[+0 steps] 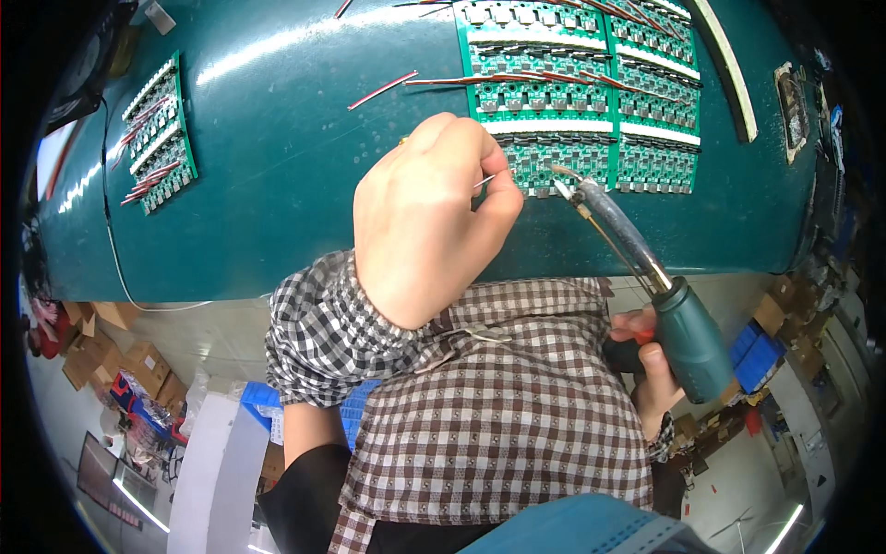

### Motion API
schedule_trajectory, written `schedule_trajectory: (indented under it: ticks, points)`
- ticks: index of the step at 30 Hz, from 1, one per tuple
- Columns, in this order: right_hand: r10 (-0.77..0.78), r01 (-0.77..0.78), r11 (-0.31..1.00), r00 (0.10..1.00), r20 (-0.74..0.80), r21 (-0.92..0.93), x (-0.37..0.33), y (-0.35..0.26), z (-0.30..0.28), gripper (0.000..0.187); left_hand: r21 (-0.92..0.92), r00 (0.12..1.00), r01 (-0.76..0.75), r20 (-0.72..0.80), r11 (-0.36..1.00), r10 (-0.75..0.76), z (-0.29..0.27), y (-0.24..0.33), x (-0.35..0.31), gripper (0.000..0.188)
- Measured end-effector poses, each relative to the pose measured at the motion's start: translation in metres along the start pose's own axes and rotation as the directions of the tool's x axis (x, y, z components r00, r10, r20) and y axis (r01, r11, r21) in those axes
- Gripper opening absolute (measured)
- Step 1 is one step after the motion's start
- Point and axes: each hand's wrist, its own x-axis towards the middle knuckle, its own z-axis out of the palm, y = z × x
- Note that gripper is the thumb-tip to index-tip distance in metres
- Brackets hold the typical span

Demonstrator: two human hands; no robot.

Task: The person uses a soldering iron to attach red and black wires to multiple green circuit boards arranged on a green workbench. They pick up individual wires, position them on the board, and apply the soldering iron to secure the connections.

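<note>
My left hand [429,208] pinches a thin wire [485,180] between thumb and forefinger, at the near left edge of a panel of green circuit boards [544,125]. Most of that wire is hidden by the fingers. My right hand [653,365] is closed round the green handle of a soldering iron [692,342]. The iron's metal shaft slants up and left, with a thin tube alongside, and its tip is over the panel's near row, a little right of my left fingertips. Red and black wires [517,78] lie across the panel's rows.
A smaller circuit board panel [161,138] with wires lies at the left of the green tabletop [277,185]. Two loose wires [383,90] lie left of the large panel. At the right are a curved pale strip [729,69] and a worn tray-like holder [791,111]. Cardboard boxes [146,365] stand below.
</note>
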Motion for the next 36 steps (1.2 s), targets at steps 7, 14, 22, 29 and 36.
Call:
schedule_trajectory:
  ticks: [7,14,22,29,36]
  points:
    - [-0.014,0.012,1.0,0.997,-0.082,-0.024,0.003,0.005,0.002,0.052,-0.031,0.999,0.026,0.022,0.999,-0.025,0.002,0.003,-0.001,0.011]
    - [-0.043,0.047,0.99,0.999,-0.031,0.134,0.006,0.014,-0.013,0.05,-0.005,0.997,0.065,0.044,0.998,-0.065,-0.001,0.006,-0.002,0.015]
    - [-0.066,0.078,0.983,0.995,-0.078,0.167,0.013,0.019,-0.02,0.048,-0.115,0.982,0.176,0.085,0.978,-0.167,-0.019,0.004,-0.026,0.023]
    - [-0.113,0.119,0.983,0.992,-0.053,0.14,0.022,0.015,-0.018,0.046,0.173,0.978,-0.167,-0.097,0.971,0.186,-0.007,0.014,-0.041,0.04]
    - [-0.152,0.161,0.976,0.986,-0.074,0.145,0.021,0.017,-0.018,0.045,0.299,0.956,-0.281,0.008,0.912,0.292,0.002,0.006,-0.038,0.049]
